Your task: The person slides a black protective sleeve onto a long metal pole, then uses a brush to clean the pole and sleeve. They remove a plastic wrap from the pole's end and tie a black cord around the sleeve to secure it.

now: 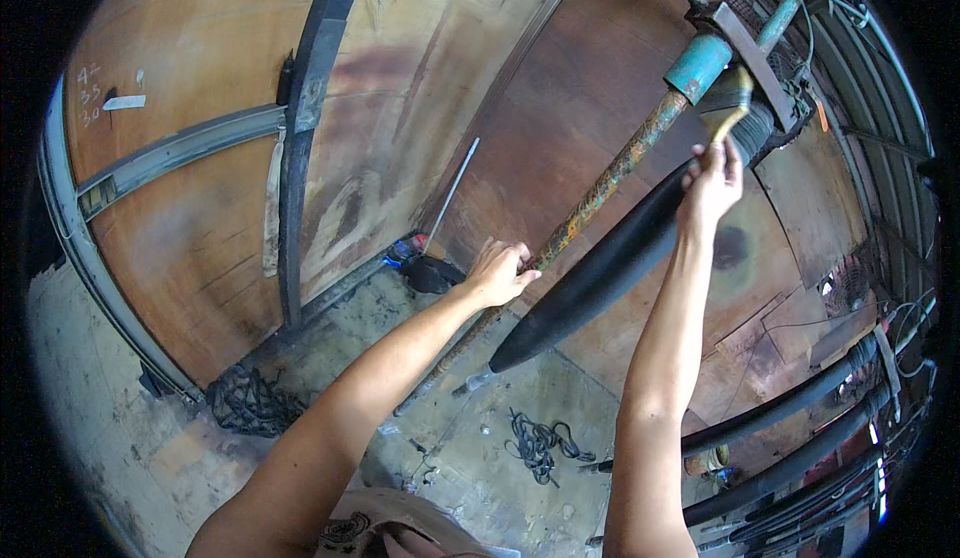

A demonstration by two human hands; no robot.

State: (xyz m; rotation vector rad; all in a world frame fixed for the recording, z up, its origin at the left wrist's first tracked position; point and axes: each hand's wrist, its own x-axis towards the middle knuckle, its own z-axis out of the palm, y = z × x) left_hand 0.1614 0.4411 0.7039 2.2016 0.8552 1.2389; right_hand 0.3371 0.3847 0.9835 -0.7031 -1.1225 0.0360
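My left hand (497, 273) is wrapped round a rusty, paint-flaked metal pole (610, 173) that slants from the floor up to a turquoise collar (699, 66). Beside the pole hangs a long black tapered tube (600, 278), its narrow lower end pointing at the floor. High up by the tube's upper end, my right hand (712, 183) pinches a yellowish strip (733, 123). The strip runs up towards a ribbed, dark wrapped section (757, 133) of the tube. Where the strip ends is hard to make out.
A brown flat bar (755, 68) crosses the pole's top. More black tubes (790, 413) hang at the lower right. Tangled black strips (545, 445) lie on the floor, with another heap (250, 401) at the left. Wooden panels (410, 88) stand along the wall.
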